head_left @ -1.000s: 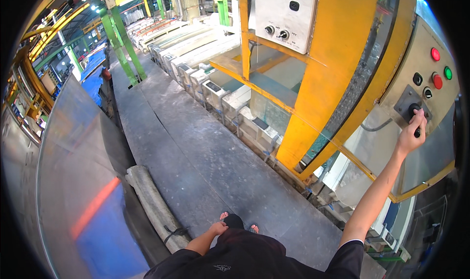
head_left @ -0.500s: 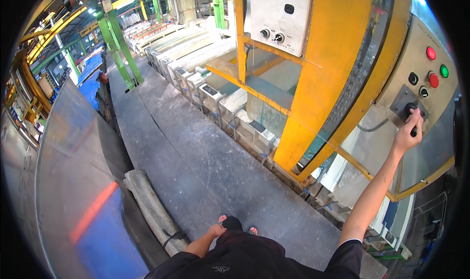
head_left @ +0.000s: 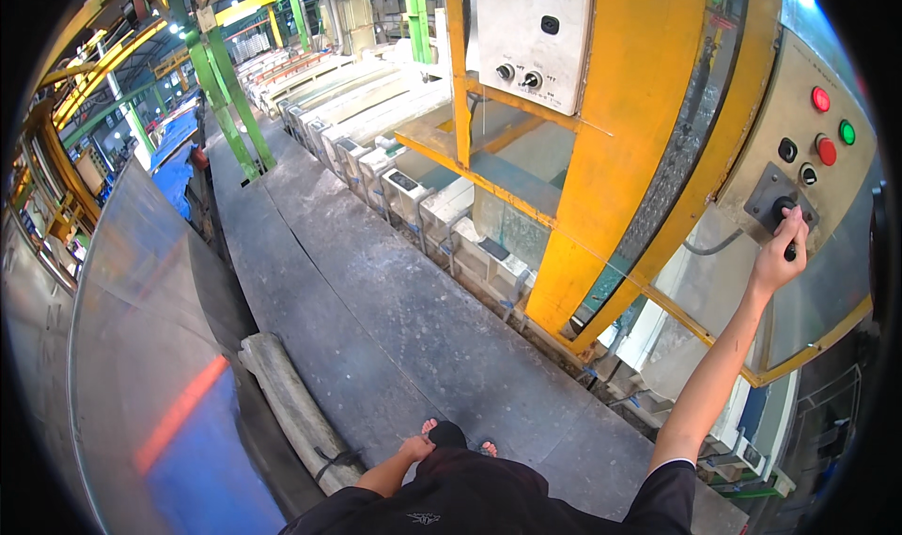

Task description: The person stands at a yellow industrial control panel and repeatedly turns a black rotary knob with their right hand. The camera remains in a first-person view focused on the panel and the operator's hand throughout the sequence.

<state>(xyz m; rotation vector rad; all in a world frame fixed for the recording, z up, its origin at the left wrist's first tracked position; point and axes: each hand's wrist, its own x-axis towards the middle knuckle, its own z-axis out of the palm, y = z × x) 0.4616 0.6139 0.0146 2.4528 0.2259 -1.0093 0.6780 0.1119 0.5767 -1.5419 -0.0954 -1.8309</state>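
Gripping black joystick low on control panel with right hand curled shut: probably rigid, light to tilt, best held round its middle; cannot tell grip of left hand.

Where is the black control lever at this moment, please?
In the head view, the black lever is at the right, in the right hand, on the square grey metal plate below the round red buttons.

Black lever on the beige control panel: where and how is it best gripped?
Probably around the shaft of the black lever, from the near side, as the right hand does: it juts out from its grey plate, leaving room to wrap around.
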